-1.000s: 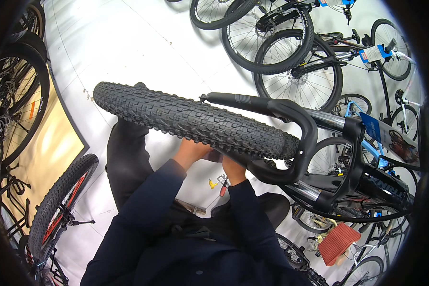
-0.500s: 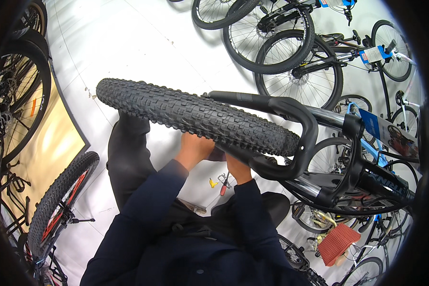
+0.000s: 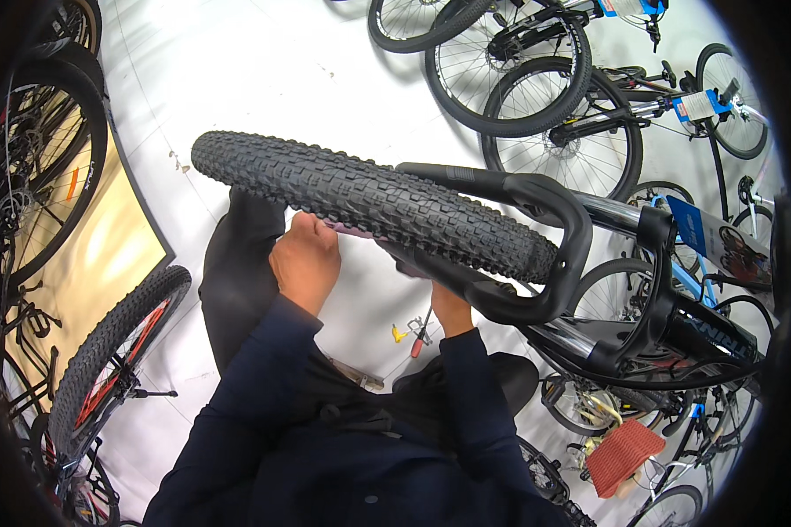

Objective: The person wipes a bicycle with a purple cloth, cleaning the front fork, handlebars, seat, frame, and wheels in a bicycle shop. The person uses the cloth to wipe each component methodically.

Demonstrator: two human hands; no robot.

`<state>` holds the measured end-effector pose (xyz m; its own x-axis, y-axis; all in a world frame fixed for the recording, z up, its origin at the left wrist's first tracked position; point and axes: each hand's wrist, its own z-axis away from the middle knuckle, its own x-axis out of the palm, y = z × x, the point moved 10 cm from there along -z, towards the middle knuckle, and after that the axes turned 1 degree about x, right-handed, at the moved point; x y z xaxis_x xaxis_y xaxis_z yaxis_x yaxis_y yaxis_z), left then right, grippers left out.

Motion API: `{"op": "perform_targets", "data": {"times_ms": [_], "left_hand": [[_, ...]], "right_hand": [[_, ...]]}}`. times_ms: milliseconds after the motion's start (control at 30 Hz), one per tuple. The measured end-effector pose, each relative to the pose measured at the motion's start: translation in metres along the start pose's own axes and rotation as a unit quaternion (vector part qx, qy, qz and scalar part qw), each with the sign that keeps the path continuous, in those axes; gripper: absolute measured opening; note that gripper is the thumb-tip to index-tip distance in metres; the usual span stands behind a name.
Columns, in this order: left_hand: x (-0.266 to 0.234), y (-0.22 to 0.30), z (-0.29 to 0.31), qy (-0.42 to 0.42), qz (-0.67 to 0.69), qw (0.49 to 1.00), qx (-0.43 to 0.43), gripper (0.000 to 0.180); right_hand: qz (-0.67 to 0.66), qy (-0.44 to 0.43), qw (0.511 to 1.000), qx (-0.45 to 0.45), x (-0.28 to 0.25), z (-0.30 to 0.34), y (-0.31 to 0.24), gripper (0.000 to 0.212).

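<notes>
A knobby black bicycle tire point(image 3: 360, 189) on a front wheel stretches across the middle, set in a black suspension fork point(image 3: 564, 233). My left hand point(image 3: 308, 261) is closed just below the tire's left half. From its fingers a pinkish strip, perhaps cloth, point(image 3: 353, 230) runs rightward along the wheel's underside. My right hand point(image 3: 451, 309) is beneath the lower fork leg, close to the hub area. The fork and wheel hide its fingers, so what it holds does not show.
A red-handled tool point(image 3: 417, 346) and a small yellow piece point(image 3: 399, 334) lie on the white floor between my legs. Several bicycles stand at the upper right, and a red basket point(image 3: 624, 458) is at the lower right. Another knobby tire point(image 3: 105, 351) stands at the left.
My left hand has moved left and up along the wheel, and the pinkish strip now shows beside it. The right hand stays by the fork leg. The view has shifted slightly.
</notes>
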<state>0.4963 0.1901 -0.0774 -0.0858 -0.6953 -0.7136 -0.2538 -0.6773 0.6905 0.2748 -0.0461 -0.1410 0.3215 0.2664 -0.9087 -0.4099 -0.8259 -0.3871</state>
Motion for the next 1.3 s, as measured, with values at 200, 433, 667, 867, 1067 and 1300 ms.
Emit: {"op": "perform_targets", "data": {"times_ms": [200, 433, 667, 867, 1067, 1300], "left_hand": [[0.078, 0.02, 0.029, -0.219, -0.032, 0.972, 0.082, 0.016], [0.095, 0.026, 0.034, -0.212, -0.047, 0.974, 0.063, 0.014], [0.085, -0.036, -0.001, -0.164, -0.12, 0.979, -0.022, 0.019], [0.094, 0.011, 0.011, -0.163, -0.11, 0.976, 0.097, 0.012], [0.07, 0.032, 0.03, -0.138, 0.031, 0.986, 0.089, 0.016], [0.116, -0.006, 0.083, -0.379, 0.299, 0.853, -0.199, 0.029]], "right_hand": [[-0.121, 0.02, 0.983, 0.134, 0.002, 0.015, 0.092, 0.032], [-0.185, 0.016, 0.952, 0.241, 0.001, 0.047, 0.139, 0.025], [0.083, -0.018, 0.993, -0.088, 0.019, 0.0, 0.018, 0.028], [-0.125, -0.018, 0.982, 0.144, -0.022, 0.012, 0.094, 0.024], [-0.139, 0.048, 0.982, 0.123, -0.031, 0.02, 0.119, 0.021], [-0.281, 0.111, 0.923, 0.236, -0.096, 0.053, 0.108, 0.034]]}}
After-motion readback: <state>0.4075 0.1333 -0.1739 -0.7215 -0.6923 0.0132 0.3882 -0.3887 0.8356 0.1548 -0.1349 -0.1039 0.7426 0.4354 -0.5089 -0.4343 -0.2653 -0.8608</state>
